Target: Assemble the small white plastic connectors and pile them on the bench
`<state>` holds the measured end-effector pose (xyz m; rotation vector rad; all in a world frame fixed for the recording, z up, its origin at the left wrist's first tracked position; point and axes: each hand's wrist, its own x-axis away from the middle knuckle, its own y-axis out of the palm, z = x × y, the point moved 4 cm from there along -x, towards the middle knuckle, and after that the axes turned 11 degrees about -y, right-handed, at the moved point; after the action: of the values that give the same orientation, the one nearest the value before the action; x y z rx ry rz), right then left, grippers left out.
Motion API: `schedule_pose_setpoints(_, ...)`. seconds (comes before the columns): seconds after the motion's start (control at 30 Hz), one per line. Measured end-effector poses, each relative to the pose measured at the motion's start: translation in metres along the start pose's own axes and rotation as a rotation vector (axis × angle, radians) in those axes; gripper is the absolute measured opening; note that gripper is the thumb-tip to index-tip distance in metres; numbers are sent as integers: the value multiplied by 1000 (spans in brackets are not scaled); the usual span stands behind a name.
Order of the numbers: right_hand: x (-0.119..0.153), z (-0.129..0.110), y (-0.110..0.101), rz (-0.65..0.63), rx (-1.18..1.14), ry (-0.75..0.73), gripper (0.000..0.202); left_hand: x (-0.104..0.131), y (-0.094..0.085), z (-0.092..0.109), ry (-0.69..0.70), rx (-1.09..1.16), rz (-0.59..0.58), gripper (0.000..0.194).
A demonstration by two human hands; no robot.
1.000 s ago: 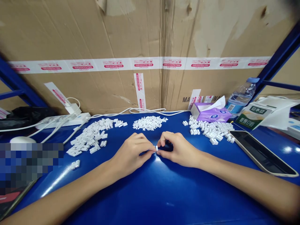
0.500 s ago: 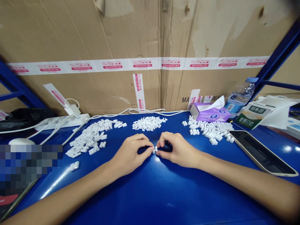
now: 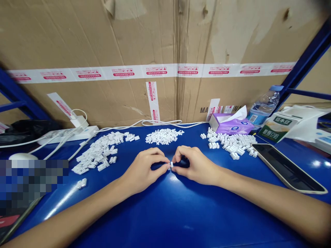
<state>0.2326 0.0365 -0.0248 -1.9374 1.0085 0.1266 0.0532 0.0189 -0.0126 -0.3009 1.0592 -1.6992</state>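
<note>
My left hand (image 3: 148,168) is closed in a pinch, thumb and forefinger on a small white plastic piece (image 3: 169,168) just above the blue table. Facing it, my right hand (image 3: 194,164) pinches a tiny white plastic part (image 3: 172,164) against that piece. Fingertips hide most of both, so how they join cannot be made out. Beyond the hands lies a heap of tiny white parts (image 3: 164,136). Flat white plastic pieces (image 3: 100,151) are piled to the left, and a pile of chunkier white pieces (image 3: 236,144) sits to the right.
A phone (image 3: 289,168) lies right of my right forearm. Behind it stand a purple tissue pack (image 3: 232,124), a water bottle (image 3: 263,106) and a green-and-white carton (image 3: 278,127). A power strip (image 3: 90,132) with white cables is at the back left, before a cardboard wall (image 3: 116,100).
Both hands hold nearly the same pose at the same spot. The tiny part between the fingertips has turned slightly; the whole view has shifted a little.
</note>
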Motion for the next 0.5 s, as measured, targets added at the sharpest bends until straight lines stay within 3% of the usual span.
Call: schedule_pose_setpoints(0.5, -1, -1, -3, 21, 54, -16, 15, 1, -2, -3, -44, -103, 68, 19)
